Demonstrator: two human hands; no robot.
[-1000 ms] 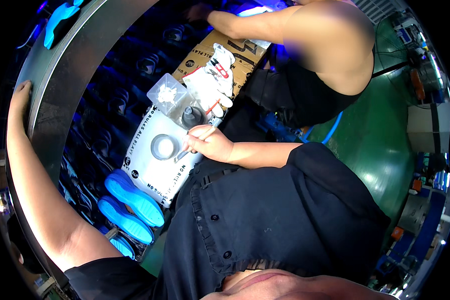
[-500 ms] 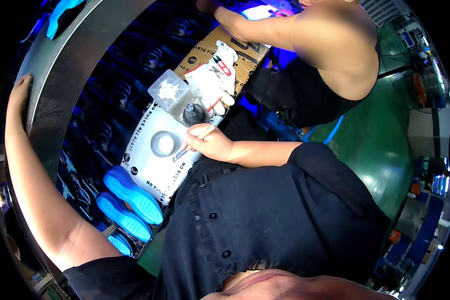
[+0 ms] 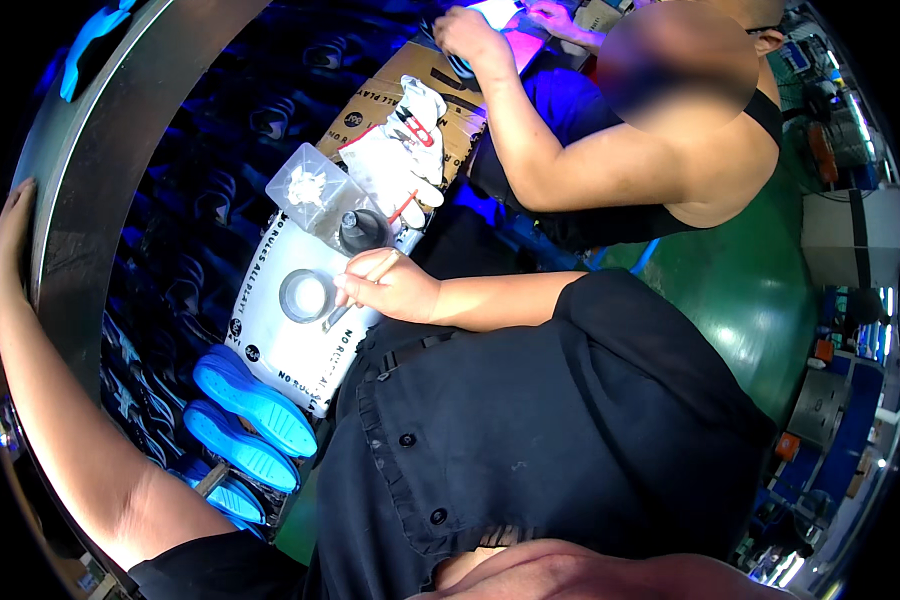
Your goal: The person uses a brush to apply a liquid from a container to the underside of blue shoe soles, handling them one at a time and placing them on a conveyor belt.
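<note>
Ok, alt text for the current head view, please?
A person's right hand holds a brush-like tool beside a round cup; the left hand touches a metal ledge. Blue shoe soles lie nearby, with a co-worker at upper right.

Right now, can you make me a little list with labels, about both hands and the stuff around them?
Left hand: at the edge of a metal rail
Right hand: holding what looks like a brush, beside the cup
Cup: round, something white inside, on a white sheet
Box: see-through, white bits inside
Bottle: dark, between box and right hand
Gloves: white with red, beyond the bottle
Shoe soles: blue, by the sheet's near end
</note>
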